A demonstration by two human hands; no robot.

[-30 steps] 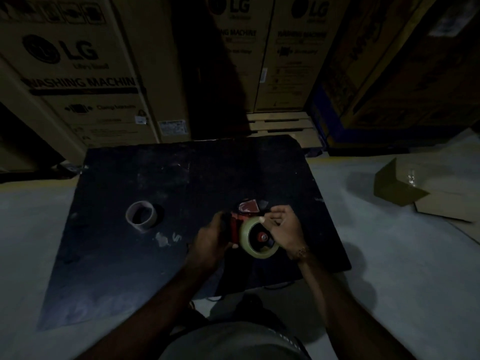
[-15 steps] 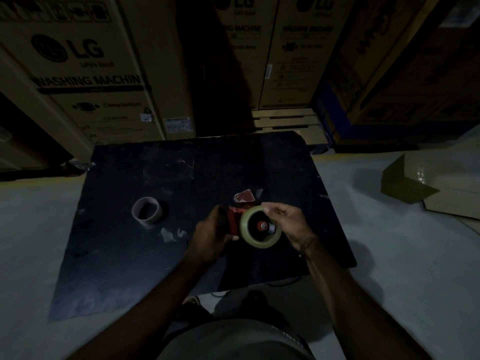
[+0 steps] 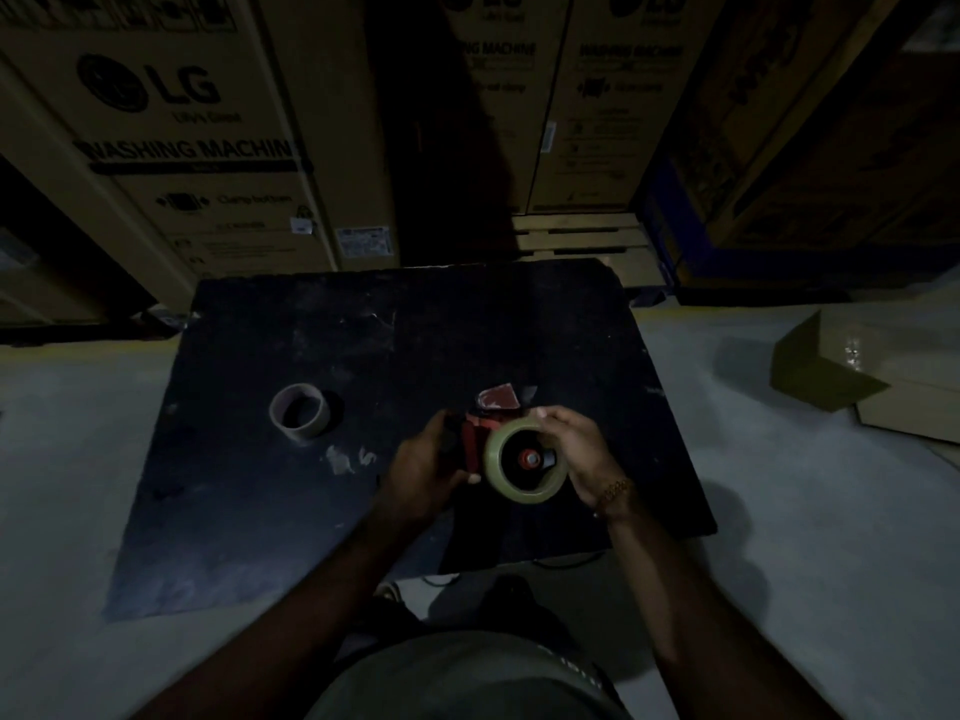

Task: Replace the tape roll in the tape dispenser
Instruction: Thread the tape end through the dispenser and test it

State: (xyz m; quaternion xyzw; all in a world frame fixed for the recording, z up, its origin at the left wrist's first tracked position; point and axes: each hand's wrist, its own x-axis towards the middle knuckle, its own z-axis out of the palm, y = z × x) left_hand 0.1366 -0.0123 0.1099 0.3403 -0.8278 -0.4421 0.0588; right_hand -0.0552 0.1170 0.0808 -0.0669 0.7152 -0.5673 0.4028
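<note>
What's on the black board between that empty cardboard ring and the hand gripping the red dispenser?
In the head view, only bare board with a few pale scraps stuck on it lies between the ring and the left hand.

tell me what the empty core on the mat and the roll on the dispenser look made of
Empty core: likely cardboard, a matte brownish thin-walled ring, hollow, with no tape left on it.
Tape roll: looks like clear plastic packing tape, pale, glossy and slightly see-through, on a red hub.
Tape dispenser: red body, probably plastic or painted metal; too dim to tell.
</note>
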